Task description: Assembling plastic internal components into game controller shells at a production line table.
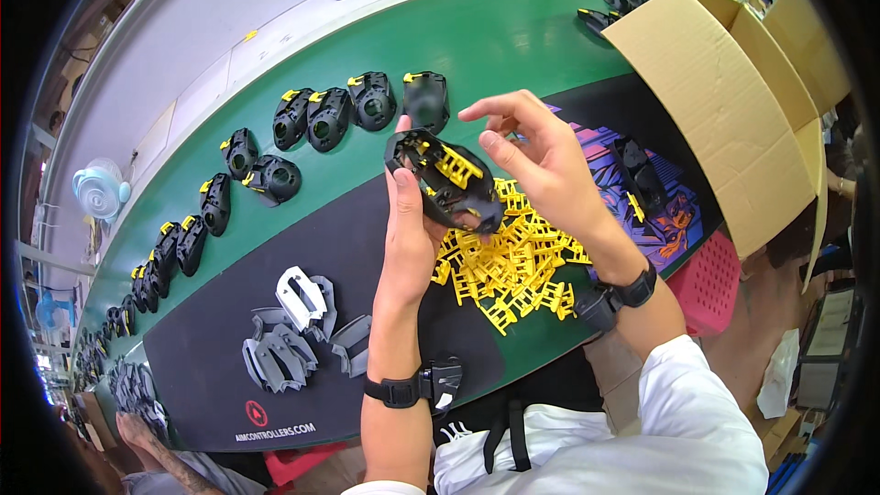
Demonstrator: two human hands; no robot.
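My left hand [408, 234] is wrapped round a black plastic mouse shell [477, 197], holding it tilted above the table with its hollow inside up. A yellow ladder-shaped plastic clip [460, 165] sits inside the shell. To the right of it, my right hand [545, 151] hovers with thumb and forefinger apart; nothing shows between them. Beneath both hands lies a heap of loose yellow clips [513, 266]. Another black shell [639, 174] with a yellow piece rests on a purple patterned mat [674, 211] beyond my right wrist.
Several black shells [327, 119] with yellow pieces line the green table [513, 37], curving away to the left. Grey and white plastic parts [280, 353] lie on the dark mat [211, 312]. A cardboard box [720, 110] stands right, above a pink crate [710, 284]. A co-worker's hand [137, 431] shows lower left.
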